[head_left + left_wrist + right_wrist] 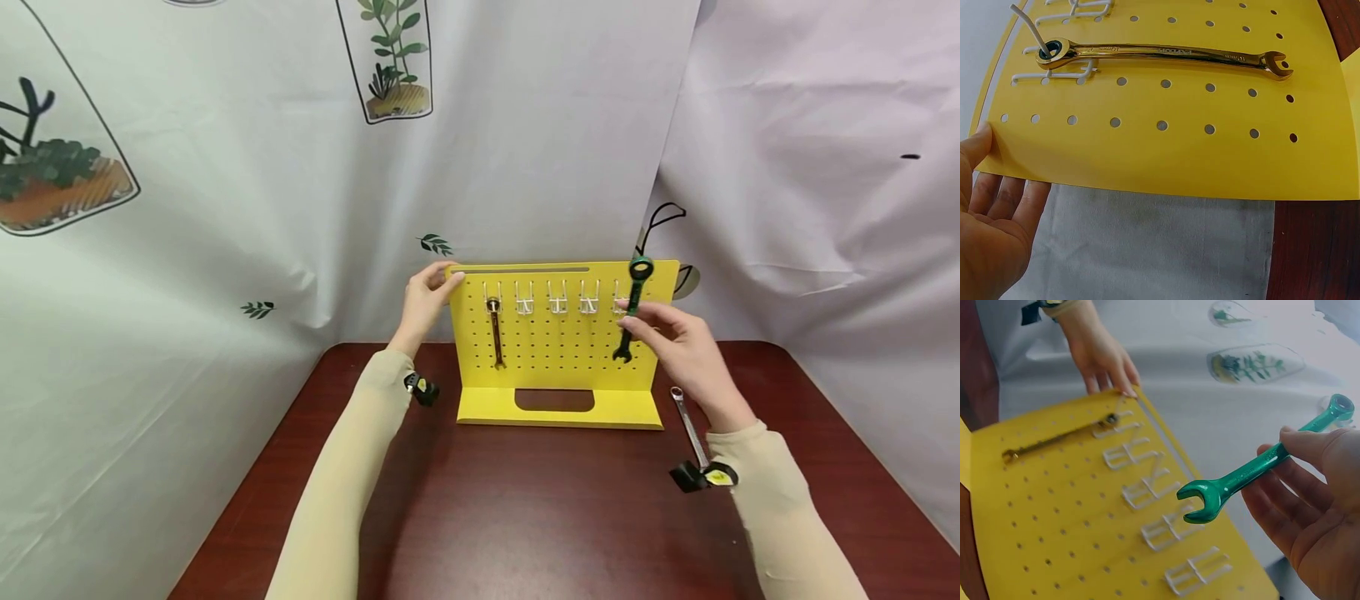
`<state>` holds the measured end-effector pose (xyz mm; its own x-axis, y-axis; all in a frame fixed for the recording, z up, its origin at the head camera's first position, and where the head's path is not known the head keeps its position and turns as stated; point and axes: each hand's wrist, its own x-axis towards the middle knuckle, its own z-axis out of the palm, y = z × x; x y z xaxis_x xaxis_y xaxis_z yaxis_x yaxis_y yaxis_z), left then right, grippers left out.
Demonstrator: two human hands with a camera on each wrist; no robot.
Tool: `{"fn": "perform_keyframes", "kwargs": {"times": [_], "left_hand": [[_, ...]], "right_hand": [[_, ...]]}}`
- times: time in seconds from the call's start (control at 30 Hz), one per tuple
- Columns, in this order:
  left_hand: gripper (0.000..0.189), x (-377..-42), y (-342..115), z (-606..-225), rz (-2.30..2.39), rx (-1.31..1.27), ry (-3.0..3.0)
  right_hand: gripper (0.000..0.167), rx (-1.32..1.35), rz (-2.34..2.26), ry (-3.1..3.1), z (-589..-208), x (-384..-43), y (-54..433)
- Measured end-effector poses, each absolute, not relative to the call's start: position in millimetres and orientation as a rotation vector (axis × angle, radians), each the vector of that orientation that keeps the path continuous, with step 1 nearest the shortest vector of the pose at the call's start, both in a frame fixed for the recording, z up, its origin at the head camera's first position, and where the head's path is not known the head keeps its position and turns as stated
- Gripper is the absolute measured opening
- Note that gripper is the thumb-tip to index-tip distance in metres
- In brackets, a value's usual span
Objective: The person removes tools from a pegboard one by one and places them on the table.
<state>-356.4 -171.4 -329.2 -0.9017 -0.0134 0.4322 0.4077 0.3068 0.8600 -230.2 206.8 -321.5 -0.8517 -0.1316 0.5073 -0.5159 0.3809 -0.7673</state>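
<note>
A yellow pegboard (558,350) stands upright on the table, with a row of white wire hooks (557,305) across its upper part. My left hand (426,304) grips the board's upper left corner, thumb on the front face and fingers behind. From the leftmost hook hangs a gold combination wrench (1166,54) by its ring end. My right hand (678,342) pinches a green combination wrench (1254,469) by its shank, ring end up and open jaw down, in front of the board's right side near the rightmost hook. Nothing hangs on the other hooks.
A silver combination wrench (688,427) lies on the dark red table (555,508), right of the board and partly under the right wrist's camera. White printed cloth (540,150) hangs behind the table and along its sides.
</note>
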Motion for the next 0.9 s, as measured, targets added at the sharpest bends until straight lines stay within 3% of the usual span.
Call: {"fn": "perform_keyframes", "kwargs": {"times": [0.43,0.9], "left_hand": [[0.040,-357.1,-172.1,-328.7,-1.609,-0.339,-2.231],[0.048,-355.6,-171.5,-329.1,-1.629,-0.348,-2.229]], "right_hand": [[0.028,0.503,1.446,-2.136,-313.8,-214.2,259.3],[0.036,0.411,1.727,-1.956,-309.7,-196.7,305.0]]}}
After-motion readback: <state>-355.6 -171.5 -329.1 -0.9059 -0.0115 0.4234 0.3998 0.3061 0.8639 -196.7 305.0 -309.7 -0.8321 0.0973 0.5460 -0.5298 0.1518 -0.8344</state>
